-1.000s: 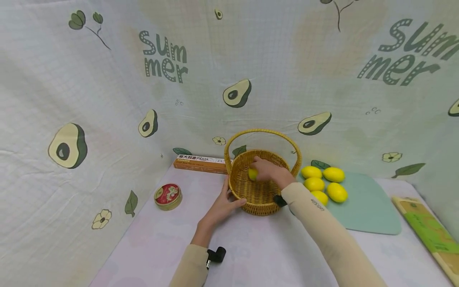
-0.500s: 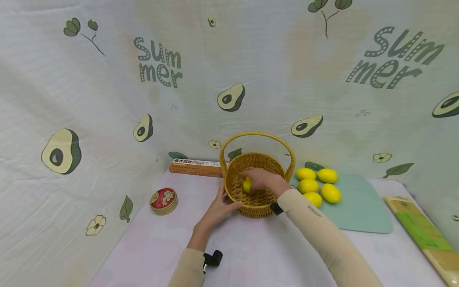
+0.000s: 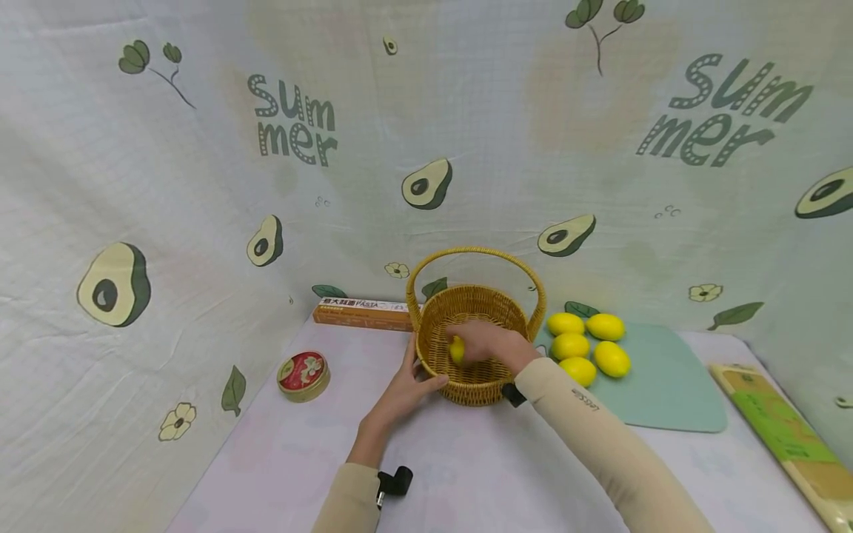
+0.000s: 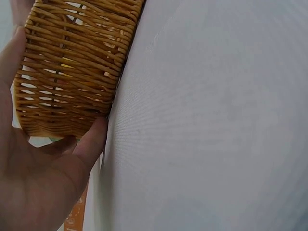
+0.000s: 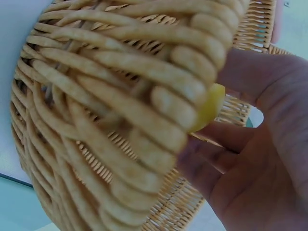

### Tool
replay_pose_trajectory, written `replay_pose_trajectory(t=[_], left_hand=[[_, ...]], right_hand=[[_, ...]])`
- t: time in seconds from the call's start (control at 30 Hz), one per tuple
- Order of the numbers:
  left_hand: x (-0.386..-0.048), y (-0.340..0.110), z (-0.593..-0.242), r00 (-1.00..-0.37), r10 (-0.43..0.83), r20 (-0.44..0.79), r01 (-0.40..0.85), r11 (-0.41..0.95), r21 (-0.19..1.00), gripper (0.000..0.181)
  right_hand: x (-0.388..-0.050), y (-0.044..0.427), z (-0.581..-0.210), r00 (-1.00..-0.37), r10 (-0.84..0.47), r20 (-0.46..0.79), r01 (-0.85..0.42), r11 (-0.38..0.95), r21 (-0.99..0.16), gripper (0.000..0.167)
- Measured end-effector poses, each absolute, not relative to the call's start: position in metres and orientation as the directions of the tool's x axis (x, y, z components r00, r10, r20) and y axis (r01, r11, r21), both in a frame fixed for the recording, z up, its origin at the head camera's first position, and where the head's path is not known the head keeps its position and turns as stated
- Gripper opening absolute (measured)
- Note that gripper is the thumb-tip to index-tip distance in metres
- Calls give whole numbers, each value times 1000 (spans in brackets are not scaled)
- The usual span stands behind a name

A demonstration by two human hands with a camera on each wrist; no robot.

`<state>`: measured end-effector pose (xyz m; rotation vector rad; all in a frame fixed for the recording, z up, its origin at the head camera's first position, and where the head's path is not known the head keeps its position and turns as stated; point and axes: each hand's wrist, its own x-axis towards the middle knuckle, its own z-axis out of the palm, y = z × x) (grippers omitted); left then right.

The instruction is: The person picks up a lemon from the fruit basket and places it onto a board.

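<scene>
A wicker basket (image 3: 472,395) with a tall arched handle stands at the middle of the table. My left hand (image 3: 402,394) holds its left side; in the left wrist view the thumb is at the rim and the fingers (image 4: 92,140) reach the woven wall (image 4: 72,72) lower down. Inside the basket, my right hand (image 3: 485,343) grips a yellow lemon (image 3: 457,350) close to the bottom. Basket weave hides part of that lemon (image 5: 211,109) in the right wrist view, where thumb and fingers lie on either side of it.
Several lemons (image 3: 610,359) lie on a pale green board (image 3: 673,381) right of the basket. A long green-and-tan packet (image 3: 783,426) is at the far right. A pasta box (image 3: 363,316) sits behind on the left, and a round red-topped tin (image 3: 303,375) stands nearer.
My right hand has lowered the lemon deeper into the basket and slightly left. The left hand keeps its hold on the basket. The head view has shifted a little.
</scene>
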<state>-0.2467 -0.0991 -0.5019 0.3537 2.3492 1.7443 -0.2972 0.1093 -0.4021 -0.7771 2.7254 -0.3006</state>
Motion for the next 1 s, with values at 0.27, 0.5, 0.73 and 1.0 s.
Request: replay_pose_trajectory(t=[0.27,0.5,0.73,1.0], left_hand=[[-246,-98,-499,-952,304,-18,70,275,959,108],[-246,-98,-498,-952,305,-17,67,262,963,108],[-246,-97,-499,-956,294,-25,55,260,964,108],[-245,-98,-500,-954,298,-25,55,256,965,107]], right_hand=[[-289,114,-399,-822,-500,-272,-430,859,-278,59],[-280,121,-395,-827,-472,-305,-395,874,-282,63],[-276,129,-400,-823,-487,-292,-410,866,-286,60],[-271,136,-404,-830,-497,-254,-425,858,-288,59]])
